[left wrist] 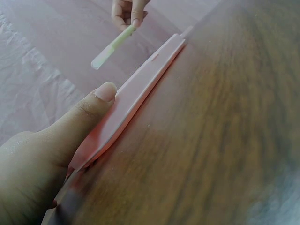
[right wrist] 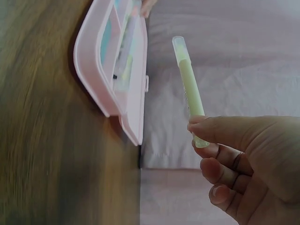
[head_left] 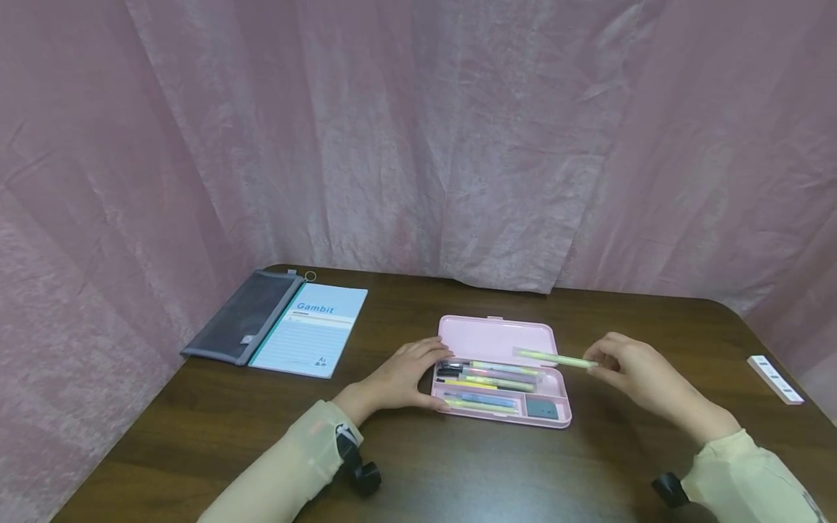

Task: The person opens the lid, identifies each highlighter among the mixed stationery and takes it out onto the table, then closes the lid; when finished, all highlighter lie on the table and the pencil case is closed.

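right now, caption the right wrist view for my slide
Right hand pinching a yellow-green pen near one end, with an open pink pencil case nearby.

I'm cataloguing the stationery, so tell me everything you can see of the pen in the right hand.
The pen is slim, with a pale yellow-green barrel and a clear, plastic-looking cap on one end, a yellowish part showing inside. Marks along the barrel are too small to read. The right hand pinches it near the other end. It is held in the air, cap end toward the open case, touching nothing else.
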Demonstrator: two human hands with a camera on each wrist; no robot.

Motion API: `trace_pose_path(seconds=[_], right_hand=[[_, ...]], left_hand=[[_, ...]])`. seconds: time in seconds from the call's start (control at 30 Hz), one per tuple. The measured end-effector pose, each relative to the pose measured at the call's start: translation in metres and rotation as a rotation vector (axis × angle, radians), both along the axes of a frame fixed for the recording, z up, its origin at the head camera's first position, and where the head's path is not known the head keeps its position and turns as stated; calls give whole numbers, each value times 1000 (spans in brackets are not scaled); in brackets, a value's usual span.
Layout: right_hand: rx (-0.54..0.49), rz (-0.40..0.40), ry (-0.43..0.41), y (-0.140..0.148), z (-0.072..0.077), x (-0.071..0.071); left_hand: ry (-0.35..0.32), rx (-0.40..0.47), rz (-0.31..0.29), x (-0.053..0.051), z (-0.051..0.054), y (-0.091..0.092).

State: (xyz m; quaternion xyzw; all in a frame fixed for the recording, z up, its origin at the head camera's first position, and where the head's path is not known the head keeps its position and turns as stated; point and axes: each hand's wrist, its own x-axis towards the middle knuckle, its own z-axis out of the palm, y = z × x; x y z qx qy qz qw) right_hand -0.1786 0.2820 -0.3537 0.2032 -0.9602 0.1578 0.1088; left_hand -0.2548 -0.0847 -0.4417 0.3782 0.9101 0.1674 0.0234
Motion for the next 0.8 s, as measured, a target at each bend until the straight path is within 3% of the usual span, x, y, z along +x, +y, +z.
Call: trace_pose_path(seconds=[0.43, 0.8], right_hand=[[-15, -73, 74, 30, -9, 2], [-17, -137, 60, 59, -23, 0]], left_hand=[[3, -3, -4, 0, 1, 2], [-10, -7, 2, 1, 3, 1]])
